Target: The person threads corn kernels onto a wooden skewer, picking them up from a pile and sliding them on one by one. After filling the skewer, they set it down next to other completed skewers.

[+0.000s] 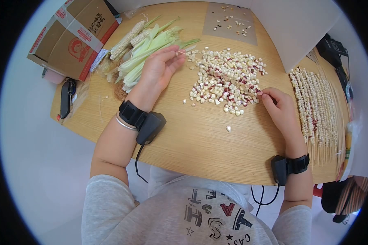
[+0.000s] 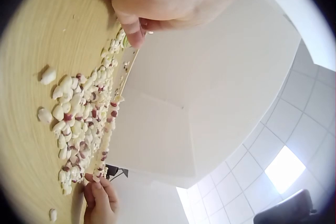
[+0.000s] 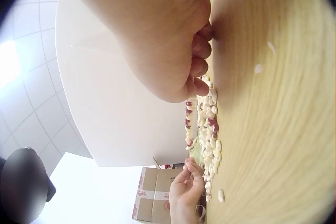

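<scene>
My left hand (image 1: 161,69) pinches one end of a thin pale stick (image 1: 189,56) between thumb and fingertips, over the left side of a pile of corn kernels (image 1: 216,92). White and dark red kernels (image 2: 109,121) are threaded along much of that stick, which slants over the pile. At its other end, at the pile's right edge, my right hand (image 1: 280,108) pinches the kernel-threaded stick with thumb and forefinger. In the right wrist view the right hand's other fingers (image 3: 199,66) are curled, and its fingertip grip is hidden.
Corn husks (image 1: 151,57) and cobs (image 1: 126,41) lie at the left, near a cardboard box (image 1: 75,38) and a black phone-like object (image 1: 65,100). Several kernel-threaded sticks (image 1: 315,106) lie side by side at the right, beside a white panel (image 1: 294,28). A grey mat (image 1: 229,24) holds scattered kernels.
</scene>
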{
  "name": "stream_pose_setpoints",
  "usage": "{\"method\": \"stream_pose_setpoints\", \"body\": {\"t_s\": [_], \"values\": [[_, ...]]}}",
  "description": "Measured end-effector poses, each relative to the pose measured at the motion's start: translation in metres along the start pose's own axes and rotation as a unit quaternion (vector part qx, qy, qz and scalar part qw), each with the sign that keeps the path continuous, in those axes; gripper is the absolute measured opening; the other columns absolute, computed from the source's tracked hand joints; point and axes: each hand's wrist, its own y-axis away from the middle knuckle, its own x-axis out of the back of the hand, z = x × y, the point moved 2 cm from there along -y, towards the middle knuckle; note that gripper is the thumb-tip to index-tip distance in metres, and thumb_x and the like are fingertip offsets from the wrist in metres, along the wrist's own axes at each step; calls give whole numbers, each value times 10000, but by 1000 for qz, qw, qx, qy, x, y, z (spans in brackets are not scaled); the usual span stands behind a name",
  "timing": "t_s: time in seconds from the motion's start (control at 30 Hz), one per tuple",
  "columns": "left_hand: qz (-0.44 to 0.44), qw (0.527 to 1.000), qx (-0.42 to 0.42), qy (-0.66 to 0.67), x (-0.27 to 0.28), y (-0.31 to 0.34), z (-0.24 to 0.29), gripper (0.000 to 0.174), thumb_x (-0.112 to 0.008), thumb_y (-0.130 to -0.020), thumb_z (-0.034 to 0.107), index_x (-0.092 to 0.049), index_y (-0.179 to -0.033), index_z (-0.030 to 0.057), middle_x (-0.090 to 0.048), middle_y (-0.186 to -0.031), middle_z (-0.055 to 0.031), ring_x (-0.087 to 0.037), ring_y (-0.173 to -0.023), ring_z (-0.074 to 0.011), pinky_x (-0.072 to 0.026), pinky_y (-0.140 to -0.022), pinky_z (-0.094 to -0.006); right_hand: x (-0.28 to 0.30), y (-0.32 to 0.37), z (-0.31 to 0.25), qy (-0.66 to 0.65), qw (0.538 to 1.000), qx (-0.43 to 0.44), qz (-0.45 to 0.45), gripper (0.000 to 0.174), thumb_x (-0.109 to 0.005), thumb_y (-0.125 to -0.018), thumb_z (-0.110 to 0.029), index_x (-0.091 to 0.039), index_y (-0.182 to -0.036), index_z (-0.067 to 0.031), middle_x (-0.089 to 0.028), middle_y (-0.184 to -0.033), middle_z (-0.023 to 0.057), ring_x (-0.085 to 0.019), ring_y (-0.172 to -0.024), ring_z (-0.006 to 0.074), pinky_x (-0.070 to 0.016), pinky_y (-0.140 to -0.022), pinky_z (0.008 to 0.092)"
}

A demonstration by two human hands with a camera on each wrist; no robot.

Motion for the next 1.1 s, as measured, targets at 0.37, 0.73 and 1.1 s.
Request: {"method": "stream_pose_setpoints", "body": {"t_s": [0.37, 0.73, 1.1], "values": [[9, 1000, -7, -13, -6, 5, 3, 321, -445, -856, -34, -396, -1167, -95, -535, -1079, -227, -571, -962, -255, -516, -815, -284, 0, 0, 2, -8, 1000, 8, 4, 171, -545, -816, -134, -622, -850, 15, -578, -620, 93, -491, -523, 135, -387, -499, 264], [20, 999, -14, -35, -6, 4, 3, 346, -372, -791, -145, -399, -1132, -91, -502, -1120, -230, -543, -1007, -284, -491, -870, -309, 0, 0, 0, 0, 1000, 2, 3, 174, -546, -815, -139, -624, -848, 13, -580, -618, 96, -497, -523, 142, -388, -498, 268], [24, 999, -11, -37, -4, 3, 2, 350, -392, -784, -151, -394, -1128, -91, -512, -1089, -226, -545, -1003, -280, -488, -875, -310, 0, 0, 0, -7, 1000, 9, 10, 180, -546, -813, -143, -624, -847, 15, -583, -628, 99, -502, -531, 145, -391, -504, 269]]}}
